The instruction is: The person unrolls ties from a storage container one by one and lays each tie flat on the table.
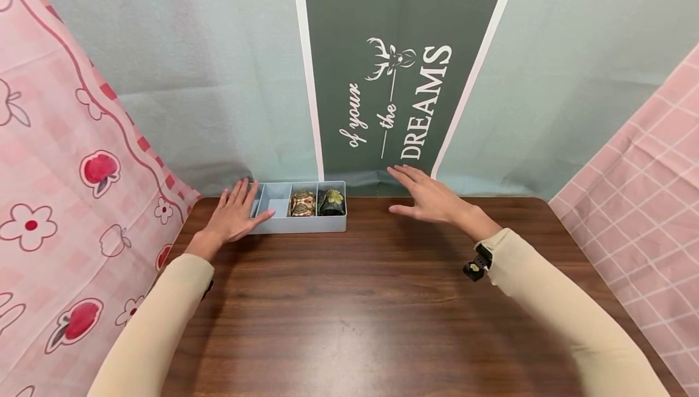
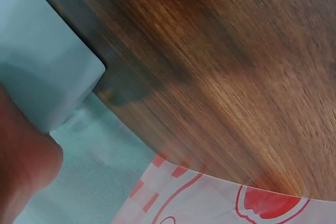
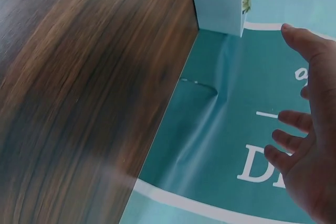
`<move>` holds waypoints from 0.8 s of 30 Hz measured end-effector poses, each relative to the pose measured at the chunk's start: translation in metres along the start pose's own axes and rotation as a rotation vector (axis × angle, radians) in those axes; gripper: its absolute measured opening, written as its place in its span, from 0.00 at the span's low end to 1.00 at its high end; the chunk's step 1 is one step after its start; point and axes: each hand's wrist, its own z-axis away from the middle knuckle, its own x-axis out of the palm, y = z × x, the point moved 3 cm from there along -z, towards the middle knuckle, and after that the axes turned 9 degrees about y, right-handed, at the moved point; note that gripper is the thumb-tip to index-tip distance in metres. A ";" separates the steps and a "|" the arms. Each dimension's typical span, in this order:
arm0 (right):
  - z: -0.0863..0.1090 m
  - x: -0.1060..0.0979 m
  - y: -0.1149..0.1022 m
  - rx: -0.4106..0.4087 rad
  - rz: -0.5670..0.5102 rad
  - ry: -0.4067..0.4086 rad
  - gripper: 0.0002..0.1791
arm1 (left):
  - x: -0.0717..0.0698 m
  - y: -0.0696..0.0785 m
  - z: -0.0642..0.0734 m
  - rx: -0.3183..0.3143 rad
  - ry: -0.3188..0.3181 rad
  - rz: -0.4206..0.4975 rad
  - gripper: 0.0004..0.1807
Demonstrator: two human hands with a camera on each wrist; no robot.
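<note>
A pale blue divided box [image 1: 306,225] stands at the table's far edge, left of the middle. Its two right compartments hold rolled patterned cloths: a beige and red one [image 1: 303,204] and a dark one [image 1: 330,203] with a yellow-green leaf. Over the box's left end lies my left hand [image 1: 232,215], fingers extended, covering part of the leftmost section. In the left wrist view a finger [image 2: 31,166] shows right at the box's corner [image 2: 58,72]. My right hand [image 1: 431,198] hovers near the far edge, right of the box, fingers spread and holding nothing.
The brown wooden table [image 1: 349,300] ends at a hanging grey-green cloth [image 1: 218,81] with a dark printed panel [image 1: 349,33]. Pink curtains hang at both sides, a fruit-and-flower one [image 1: 54,203] on the left and a checked one [image 1: 644,215] on the right.
</note>
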 end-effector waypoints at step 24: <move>-0.045 0.035 -0.038 -0.098 -0.111 -0.030 0.49 | 0.001 0.003 0.001 0.030 -0.046 -0.099 0.48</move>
